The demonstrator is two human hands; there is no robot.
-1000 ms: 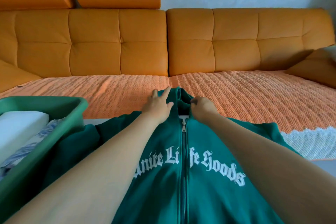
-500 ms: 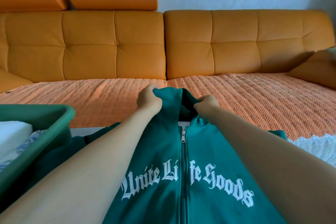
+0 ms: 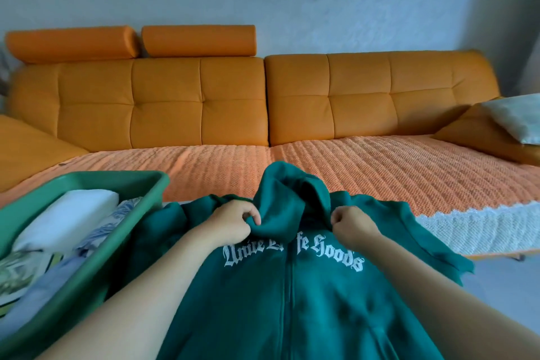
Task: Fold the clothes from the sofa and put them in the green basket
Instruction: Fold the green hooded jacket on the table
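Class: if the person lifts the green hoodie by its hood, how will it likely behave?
Probably floppy: the hoodie bunches and creases where the left hand and right hand pinch it. Its sleeves would likely dangle. It looks thick, so probably fairly heavy for clothing.

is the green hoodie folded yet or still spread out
Still spread out. The green hoodie lies front-up, lettering showing, sleeves out to both sides. The left hand and right hand only pinch the hood.

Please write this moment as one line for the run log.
step: folding hood down | left hand: grip on green hoodie hood | right hand: grip on hood | green basket: holds folded clothes
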